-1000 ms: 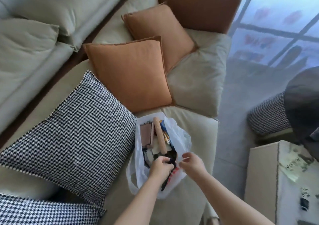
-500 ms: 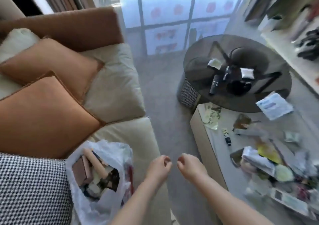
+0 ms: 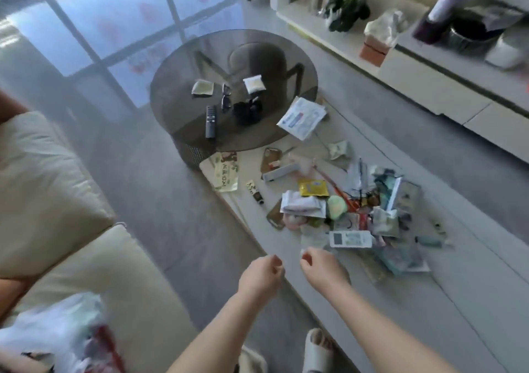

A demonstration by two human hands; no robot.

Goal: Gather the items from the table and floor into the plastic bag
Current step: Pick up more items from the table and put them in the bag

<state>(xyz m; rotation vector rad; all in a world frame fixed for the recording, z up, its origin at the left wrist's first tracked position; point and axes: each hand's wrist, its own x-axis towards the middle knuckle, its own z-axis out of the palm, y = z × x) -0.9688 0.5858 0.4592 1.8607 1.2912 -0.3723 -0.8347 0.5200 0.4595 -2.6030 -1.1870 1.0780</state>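
The white plastic bag (image 3: pixel 57 335), partly filled, lies on the sofa seat at the bottom left, blurred. A heap of packets, papers and small items (image 3: pixel 352 218) covers the low white table (image 3: pixel 429 301) on the right, with a white remote (image 3: pixel 349 239) at its near edge. My left hand (image 3: pixel 262 276) and my right hand (image 3: pixel 322 268) hover side by side between the sofa and the table's near edge, fingers curled in, nothing visible in them. The right hand is just short of the heap.
A round dark glass table (image 3: pixel 183 92) stands beyond, holding a black remote (image 3: pixel 211 121), glasses (image 3: pixel 226 97) and two small packets. A cream sofa (image 3: pixel 43 189) fills the left. A low white cabinet (image 3: pixel 429 86) with plants runs along the right. My slippered foot (image 3: pixel 317 349) rests on the grey floor.
The view has swung right from the bag on the sofa to the cluttered table. Both hands left the bag and moved over toward the heap.
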